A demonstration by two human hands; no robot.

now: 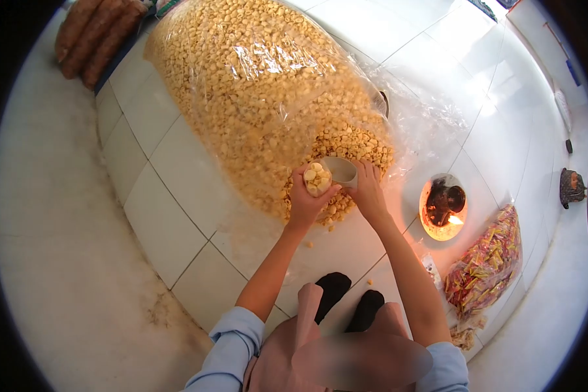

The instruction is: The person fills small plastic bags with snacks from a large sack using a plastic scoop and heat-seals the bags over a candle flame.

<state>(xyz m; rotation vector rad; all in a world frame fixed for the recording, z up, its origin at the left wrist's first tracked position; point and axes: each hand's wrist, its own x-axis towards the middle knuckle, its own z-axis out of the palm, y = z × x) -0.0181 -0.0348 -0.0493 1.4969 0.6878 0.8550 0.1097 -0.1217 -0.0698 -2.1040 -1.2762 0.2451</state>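
Note:
My left hand (307, 202) is closed round a small clear plastic bag (317, 179) with pale yellow round snacks inside. Beside it, my right hand (370, 191) grips a whitish cup (340, 171) by its right side, the cup's mouth tilted toward the bag. Both hands are over the open end of a very large clear sack of puffed snacks (261, 98), where loose snacks (353, 145) lie exposed. The inside of the cup looks pale, and its bottom is hidden.
A plate (426, 225) with a dark, sooty holder and a small flame (455, 220) sits to the right on the white tiled floor (170, 189). Near it lies a bag of colourful small packets (487, 261). Long brown bundles (101, 32) are at the upper left.

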